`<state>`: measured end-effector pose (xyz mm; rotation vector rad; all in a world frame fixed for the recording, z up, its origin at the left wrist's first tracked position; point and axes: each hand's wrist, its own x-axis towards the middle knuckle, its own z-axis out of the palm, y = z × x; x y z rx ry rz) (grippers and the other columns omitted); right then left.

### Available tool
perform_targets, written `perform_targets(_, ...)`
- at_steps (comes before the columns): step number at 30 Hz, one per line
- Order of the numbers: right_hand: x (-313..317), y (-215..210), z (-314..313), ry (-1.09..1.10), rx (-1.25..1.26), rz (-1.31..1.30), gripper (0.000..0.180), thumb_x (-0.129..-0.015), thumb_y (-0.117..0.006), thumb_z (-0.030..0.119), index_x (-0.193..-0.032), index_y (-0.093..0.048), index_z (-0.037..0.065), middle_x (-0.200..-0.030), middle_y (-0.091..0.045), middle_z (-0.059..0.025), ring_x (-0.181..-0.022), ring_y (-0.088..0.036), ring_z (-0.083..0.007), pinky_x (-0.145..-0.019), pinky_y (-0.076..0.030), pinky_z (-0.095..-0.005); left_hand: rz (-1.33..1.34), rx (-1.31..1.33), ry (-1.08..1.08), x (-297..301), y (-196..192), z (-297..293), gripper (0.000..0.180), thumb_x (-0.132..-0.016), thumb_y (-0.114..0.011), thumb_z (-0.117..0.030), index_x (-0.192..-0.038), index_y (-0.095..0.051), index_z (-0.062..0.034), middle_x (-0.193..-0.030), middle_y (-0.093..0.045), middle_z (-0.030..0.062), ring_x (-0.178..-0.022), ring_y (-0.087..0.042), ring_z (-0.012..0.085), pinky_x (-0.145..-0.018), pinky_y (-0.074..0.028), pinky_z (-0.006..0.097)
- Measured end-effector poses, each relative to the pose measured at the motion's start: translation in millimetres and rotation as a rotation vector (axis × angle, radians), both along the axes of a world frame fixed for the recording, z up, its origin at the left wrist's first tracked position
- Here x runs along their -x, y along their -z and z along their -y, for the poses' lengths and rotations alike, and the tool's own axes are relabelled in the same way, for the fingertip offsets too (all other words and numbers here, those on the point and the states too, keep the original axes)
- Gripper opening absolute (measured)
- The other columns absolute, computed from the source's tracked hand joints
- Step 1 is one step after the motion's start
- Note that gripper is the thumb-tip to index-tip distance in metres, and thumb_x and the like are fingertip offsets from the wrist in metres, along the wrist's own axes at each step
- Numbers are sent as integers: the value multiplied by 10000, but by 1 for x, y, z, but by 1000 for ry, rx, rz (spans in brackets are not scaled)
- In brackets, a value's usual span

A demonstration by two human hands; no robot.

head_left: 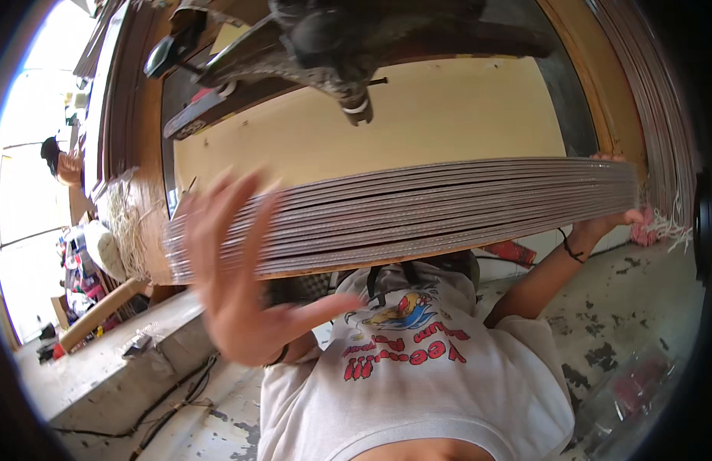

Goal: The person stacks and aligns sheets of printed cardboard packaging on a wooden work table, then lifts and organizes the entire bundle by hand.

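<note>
Many taut cords before yellow board

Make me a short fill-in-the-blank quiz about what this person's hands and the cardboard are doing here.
1. The left hand is blurred, its fingers spread ____.
2. The right hand grips the far end of a stack of flat ____ sheets.
3. The person wears a ____ T-shirt with a red print.
4. A dark ____ circles the right wrist.

Missing words: open; cardboard; white; band
</note>
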<state>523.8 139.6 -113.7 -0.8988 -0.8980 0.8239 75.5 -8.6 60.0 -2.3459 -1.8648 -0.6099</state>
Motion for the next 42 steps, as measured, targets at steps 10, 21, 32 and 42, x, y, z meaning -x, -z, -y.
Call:
perform_targets(10,27,-43,1,341,-220,506,1035,-833,-418,851,-1352,-499,-41,-1356,-563,-181,-1238,-561,-297,-1068,-463,-466,-10,216,32,-39,14,-35,687,-636,-844,-500,-1104,-577,-74,-986,-593,35,-939,-577,235,-846,-429,395)
perform_targets(21,138,-167,14,-637,-305,1640,804,-571,-878,520,-1164,-614,47,-1100,-653,-119,-1039,-625,-329,-911,-486,-440,21,142,32,-39,19,-37,696,-618,-845,-540,-1051,-605,-50,-949,-625,67,-896,-586,270,-830,-440,405)
perform_targets(32,138,-161,12,-652,-294,1578,665,-557,-904,426,-1037,-611,70,-986,-628,-68,-901,-614,-305,-783,-502,-428,65,170,6,-53,14,-39,792,-576,-874,-566,-1092,-602,-29,-983,-644,97,-897,-607,298,-866,-458,421)
perform_targets(42,140,-163,16,-600,-247,1513,667,-508,-920,411,-1025,-637,100,-969,-631,-60,-891,-617,-301,-802,-483,-415,-34,178,29,-58,13,-38,904,-602,-837,-603,-1339,-598,-136,-1221,-621,92,-1072,-597,299,-946,-463,434)
